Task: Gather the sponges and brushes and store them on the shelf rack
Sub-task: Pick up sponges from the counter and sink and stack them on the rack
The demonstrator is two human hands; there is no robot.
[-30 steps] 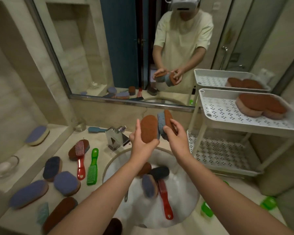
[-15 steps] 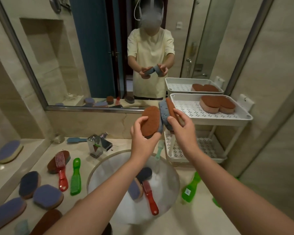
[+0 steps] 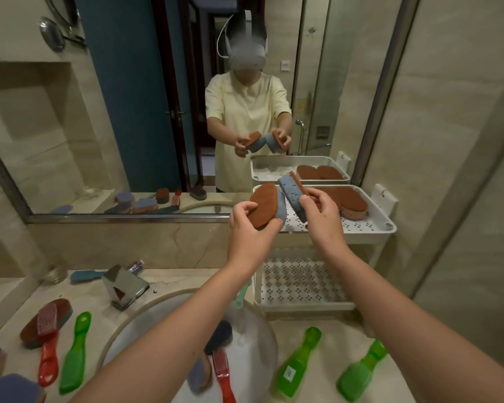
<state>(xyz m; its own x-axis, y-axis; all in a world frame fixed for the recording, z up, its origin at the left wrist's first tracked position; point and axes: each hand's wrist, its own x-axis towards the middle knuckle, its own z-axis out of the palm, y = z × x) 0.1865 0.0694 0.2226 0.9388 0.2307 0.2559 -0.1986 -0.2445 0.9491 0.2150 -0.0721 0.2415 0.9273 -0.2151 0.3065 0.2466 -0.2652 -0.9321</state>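
The mirror [image 3: 114, 112] covered the wall behind the counter [image 3: 181, 279]. The round sink [image 3: 134, 318] was set into the counter beneath both forearms. The shelf rack [image 3: 387, 228], white with perforated trays, stood at the right end of the counter, against the wall. Its top tray [image 3: 370, 225] carried two brown-topped sponges [image 3: 352, 203], lying side by side and touching.

The left hand [image 3: 249, 231] grasped the first sponge [image 3: 264, 203] with curled fingers. The brown face was turned toward the camera, the blue layer behind it. This sponge was held just at the left edge of the top tray.

The right hand [image 3: 322, 216] pinched the second sponge [image 3: 293, 193] along its brown side. This sponge was tilted above the top tray, blue face toward the left hand. Whether the two held sponges touched could not be determined.

Two green brushes [image 3: 297, 365] lay on the counter right of the sink. A third green brush [image 3: 74, 356] and a red brush [image 3: 48, 344] lay side by side left of the sink. The head of that red brush rested on a brown sponge [image 3: 32, 327]. Inside the sink lay another red brush [image 3: 223, 373], a dark sponge [image 3: 220, 334] and a blue sponge [image 3: 198, 376], partly hidden by the left forearm.
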